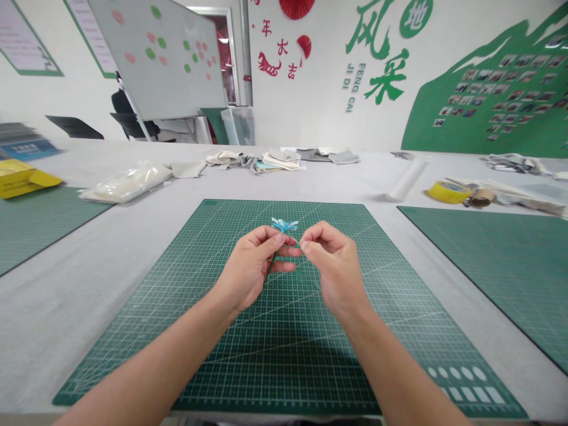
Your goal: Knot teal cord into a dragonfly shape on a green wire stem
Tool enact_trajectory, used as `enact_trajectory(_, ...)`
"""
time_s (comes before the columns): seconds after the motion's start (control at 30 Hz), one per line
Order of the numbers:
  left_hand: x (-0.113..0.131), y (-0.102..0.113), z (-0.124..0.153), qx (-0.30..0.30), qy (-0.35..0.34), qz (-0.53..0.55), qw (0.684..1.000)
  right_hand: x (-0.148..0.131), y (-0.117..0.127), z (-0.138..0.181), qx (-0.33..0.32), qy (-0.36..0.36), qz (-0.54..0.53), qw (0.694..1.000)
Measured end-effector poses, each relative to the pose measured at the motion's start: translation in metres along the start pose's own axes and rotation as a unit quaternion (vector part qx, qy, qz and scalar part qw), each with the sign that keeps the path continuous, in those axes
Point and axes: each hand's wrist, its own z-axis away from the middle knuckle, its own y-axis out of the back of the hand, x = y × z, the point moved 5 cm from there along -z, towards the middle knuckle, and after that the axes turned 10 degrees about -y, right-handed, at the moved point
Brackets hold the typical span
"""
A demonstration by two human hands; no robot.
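Big grey surface (89, 284) with a green cutting mat (284, 355) in the middle. Over the mat, both hands close together. Left hand (251, 269) curled, thumb and first finger pinched tight on a little blue tuft (284, 224) with a thin dark stem (271, 264), other fingers loose. Right hand (332, 266) just beside it, fingertips pinched together right by the tuft; hard to tell if gripping it too. Far left, a yellow box (18, 177), inside hidden. Near it, a clear bag (128, 182) full of white stuff.
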Motion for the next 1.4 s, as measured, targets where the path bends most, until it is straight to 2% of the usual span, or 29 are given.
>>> enact_trajectory(0.1,0.001,0.000,0.000,0.002,-0.001,0.004,1.000,-0.003,-0.001,0.001,-0.013,0.007,0.025,1.000)
enact_trajectory(0.2,0.001,0.000,0.000,0.000,-0.007,0.009,1.000,-0.014,0.002,0.007,0.062,0.066,0.116,0.989)
enact_trajectory(0.3,0.001,0.000,0.000,-0.007,-0.019,0.007,1.000,-0.028,0.000,0.017,0.137,0.178,0.234,0.946)
enact_trajectory(0.4,0.001,0.000,0.000,-0.012,-0.023,0.003,1.000,-0.030,-0.007,0.020,0.149,0.241,0.318,0.905)
enact_trajectory(0.47,0.000,-0.001,0.000,-0.021,-0.017,0.005,1.000,-0.027,-0.006,0.019,0.160,0.249,0.339,0.893)
enact_trajectory(0.67,-0.002,-0.003,0.000,-0.034,0.016,-0.004,0.999,-0.024,-0.001,0.015,0.169,0.259,0.343,0.887)
enact_trajectory(1.1,-0.001,-0.002,0.001,-0.033,0.026,-0.029,0.999,-0.026,-0.004,0.015,0.180,0.293,0.414,0.843)
enact_trajectory(1.4,0.001,-0.006,0.002,-0.031,0.029,-0.028,0.999,-0.028,-0.004,0.015,0.174,0.277,0.378,0.866)
